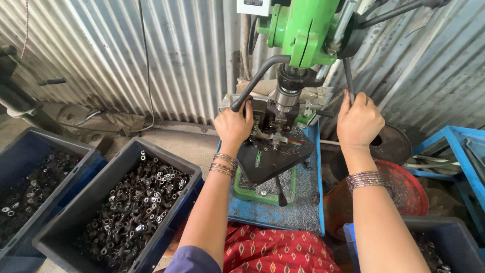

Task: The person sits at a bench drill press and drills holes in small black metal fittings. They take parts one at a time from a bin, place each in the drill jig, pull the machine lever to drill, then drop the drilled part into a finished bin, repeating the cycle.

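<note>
Both hands are up at a green drill press [302, 30] that stands against a corrugated metal wall [151, 55]. Right hand [359, 121] is closed around the thin dark feed lever [348, 76] that hangs down from the side of the machine head. Left hand [233, 124] is closed on the end of a curved grey bar [255, 81] that bends up toward the spindle [288, 96], just left of the clamped work area. Bangles sit on both wrists.

Under the spindle a dark fixture [268, 134] rests on a black plate [275, 156], which lies over a green base [262, 189] on a blue table top [308, 202] strewn with fine metal shavings.

To the left, near the left forearm, a dark plastic crate [76, 227] is heaped with small dark metal ring-ended parts [136, 207]; a second crate [30, 146] beside it, farther left, holds more of the same. On the right, below the right forearm, sits a red bowl [409, 192], with a dark round disc [391, 144] just behind it and a blue crate [454, 151] at the far edge. Another dark bin [454, 242] shows at the lower right corner. Red patterned cloth [273, 250] covers the person's lap at the bottom.
</note>
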Action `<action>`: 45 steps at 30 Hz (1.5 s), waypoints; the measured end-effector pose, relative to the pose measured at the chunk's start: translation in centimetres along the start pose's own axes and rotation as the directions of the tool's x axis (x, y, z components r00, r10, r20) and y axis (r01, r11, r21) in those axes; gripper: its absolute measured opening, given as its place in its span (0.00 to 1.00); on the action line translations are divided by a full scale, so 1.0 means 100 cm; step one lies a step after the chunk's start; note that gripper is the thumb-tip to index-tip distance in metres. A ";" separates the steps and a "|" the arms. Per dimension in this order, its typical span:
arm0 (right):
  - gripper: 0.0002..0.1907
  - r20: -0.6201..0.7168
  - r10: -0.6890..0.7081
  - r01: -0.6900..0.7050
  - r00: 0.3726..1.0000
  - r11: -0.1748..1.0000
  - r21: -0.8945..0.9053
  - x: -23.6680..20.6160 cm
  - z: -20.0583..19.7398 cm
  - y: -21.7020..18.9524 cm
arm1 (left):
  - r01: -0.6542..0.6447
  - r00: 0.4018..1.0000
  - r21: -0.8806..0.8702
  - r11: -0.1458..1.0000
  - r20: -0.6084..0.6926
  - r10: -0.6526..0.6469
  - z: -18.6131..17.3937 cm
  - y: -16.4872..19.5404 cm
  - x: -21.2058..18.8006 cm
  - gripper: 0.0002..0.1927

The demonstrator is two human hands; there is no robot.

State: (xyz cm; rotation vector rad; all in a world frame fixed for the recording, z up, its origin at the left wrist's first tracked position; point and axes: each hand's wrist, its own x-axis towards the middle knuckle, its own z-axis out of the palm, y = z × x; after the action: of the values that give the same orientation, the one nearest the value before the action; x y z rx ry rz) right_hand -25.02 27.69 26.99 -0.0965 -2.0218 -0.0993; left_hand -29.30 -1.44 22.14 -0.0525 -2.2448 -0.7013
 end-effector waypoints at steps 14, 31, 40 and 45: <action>0.20 -0.011 -0.008 0.009 1.000 1.000 0.010 0.001 0.003 -0.004 | 0.020 0.998 0.010 1.000 0.060 -0.020 -0.009 -0.001 0.002 0.12; 0.13 -0.023 0.024 -0.019 0.999 0.979 0.201 0.004 0.048 0.002 | 0.093 0.989 0.043 0.995 0.111 -0.097 -0.010 -0.005 0.006 0.18; 0.23 0.345 0.195 -0.228 0.918 0.972 0.059 0.018 -0.074 -0.025 | 0.130 0.964 0.002 0.991 0.234 -0.127 -0.059 0.008 -0.013 0.31; 0.22 0.537 0.125 -0.158 0.834 0.987 0.016 0.056 -0.137 -0.021 | 0.177 0.984 -0.032 0.984 0.032 -0.176 -0.078 0.023 -0.056 0.28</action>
State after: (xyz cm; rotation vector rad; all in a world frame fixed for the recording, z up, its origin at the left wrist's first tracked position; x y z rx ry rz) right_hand -15.44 24.23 37.97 -0.2606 -2.5689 0.0961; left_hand -19.63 -2.38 23.72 0.1215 -2.2847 -0.8391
